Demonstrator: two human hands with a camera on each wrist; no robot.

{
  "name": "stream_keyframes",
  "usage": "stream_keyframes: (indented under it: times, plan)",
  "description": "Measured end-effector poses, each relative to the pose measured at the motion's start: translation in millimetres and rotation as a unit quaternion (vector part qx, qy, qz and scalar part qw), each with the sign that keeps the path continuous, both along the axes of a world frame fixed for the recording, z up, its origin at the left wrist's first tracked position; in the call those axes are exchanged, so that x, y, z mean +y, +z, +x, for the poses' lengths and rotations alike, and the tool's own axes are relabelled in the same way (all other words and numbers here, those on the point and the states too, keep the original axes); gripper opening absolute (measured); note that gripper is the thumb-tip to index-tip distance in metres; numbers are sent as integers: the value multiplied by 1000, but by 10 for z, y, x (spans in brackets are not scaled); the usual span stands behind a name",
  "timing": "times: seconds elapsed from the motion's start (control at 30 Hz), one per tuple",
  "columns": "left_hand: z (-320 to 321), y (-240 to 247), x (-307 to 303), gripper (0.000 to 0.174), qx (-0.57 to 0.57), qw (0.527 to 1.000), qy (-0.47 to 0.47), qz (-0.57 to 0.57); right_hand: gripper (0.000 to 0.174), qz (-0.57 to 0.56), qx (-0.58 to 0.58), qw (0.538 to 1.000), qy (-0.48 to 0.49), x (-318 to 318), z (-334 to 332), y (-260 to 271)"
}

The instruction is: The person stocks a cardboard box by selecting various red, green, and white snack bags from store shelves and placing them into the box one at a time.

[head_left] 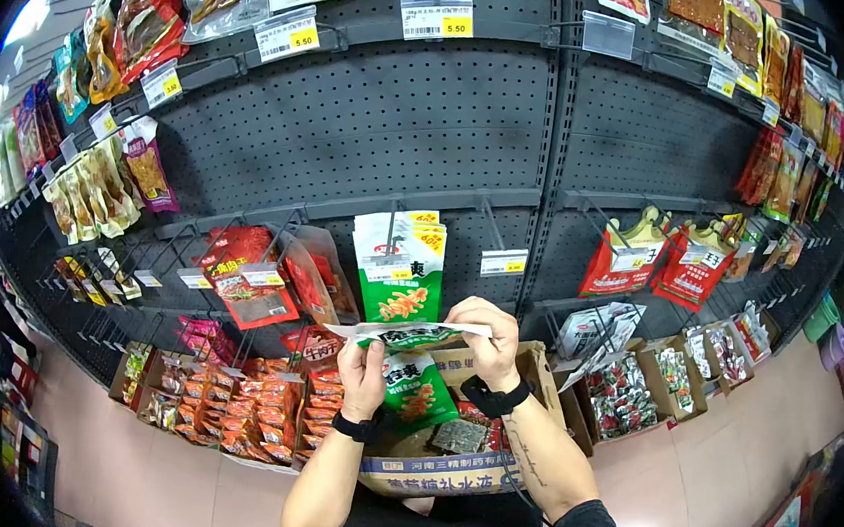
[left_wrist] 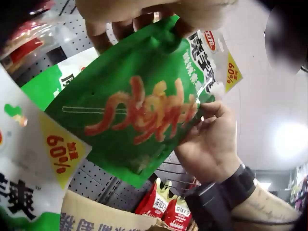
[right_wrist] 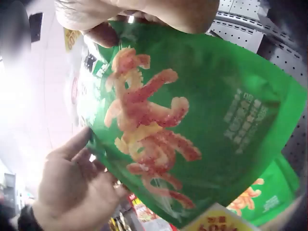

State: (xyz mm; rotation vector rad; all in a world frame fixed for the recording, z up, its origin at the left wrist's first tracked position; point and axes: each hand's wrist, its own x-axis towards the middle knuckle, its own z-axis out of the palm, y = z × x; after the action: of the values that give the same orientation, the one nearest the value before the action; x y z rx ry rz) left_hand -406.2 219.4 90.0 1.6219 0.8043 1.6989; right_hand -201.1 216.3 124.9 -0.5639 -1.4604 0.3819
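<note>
Between the two hands is a green and white snack bag, gripped at its edges. In the head view the left hand pinches its left side and the right hand its right side. The left wrist view shows the bag's green front with the right hand at its far edge. In the right wrist view the left hand holds the opposite edge. Matching bags hang on a hook just behind, and another green bag lies below in a cardboard box.
A dark pegboard rack with hooks and price tags stands ahead. Red packs hang at left, red bags at right. Boxes of small packets line the bottom on both sides.
</note>
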Motion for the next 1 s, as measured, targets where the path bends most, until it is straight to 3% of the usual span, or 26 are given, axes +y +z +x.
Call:
stream_keyframes:
  times: [0.07,0.1,0.17,0.2,0.23,0.3,0.33,0.37,0.43,0.47,0.57,0.63,0.7,0.77,0.83,0.87,0.97,1.0]
  plan:
    - [-52,23,1,21,87,991,59,85,27,-52,57,996,54,22,28,-90]
    - [-49,46,12,23,55,994,36,89,36,-102,101,987,74,-1,-36,-77]
    - [-119,-36,69,22,32,999,-15,20,42,-146,54,984,90,17,4,-159]
    - [-137,-110,94,22,0,1000,-25,1,39,-164,14,982,88,15,13,-146]
    - [-101,-178,147,24,30,998,28,41,38,-199,-48,976,76,50,48,-175]
    - [-98,-122,246,23,-22,997,-34,-73,37,-243,-10,965,98,132,-27,-250]
    - [-94,-105,297,21,-1,998,-17,-54,31,-284,-41,953,97,222,-11,-326]
    - [-69,-145,367,21,5,996,25,-89,26,-298,32,939,166,271,-16,-419]
    - [-20,-316,497,26,57,982,164,-78,28,-318,-19,948,8,341,-44,-513]
    - [-26,-402,554,30,80,979,174,-70,31,-288,-63,953,-65,412,-1,-608]
    - [18,-392,561,34,126,970,184,-95,35,-273,35,955,-109,659,15,-836]
    - [24,-407,626,40,135,973,176,-59,42,-259,-1,956,-139,674,-32,-802]
    - [38,-410,707,46,133,975,173,-45,59,-273,-12,955,-112,760,-83,-877]
    - [40,-427,821,63,179,964,189,-65,64,-272,-10,959,-78,814,-138,-906]
    - [28,-594,1072,71,176,966,190,-7,67,-271,19,962,-26,905,-160,-1021]
    - [24,-624,1130,74,120,984,125,-37,63,-276,27,960,-23,938,-162,-1083]
    - [-10,-626,1258,72,119,985,99,-73,59,-317,-3,948,24,911,-132,-1105]
    - [-23,-507,1190,69,122,981,87,-121,50,-280,41,957,69,827,-182,-1017]
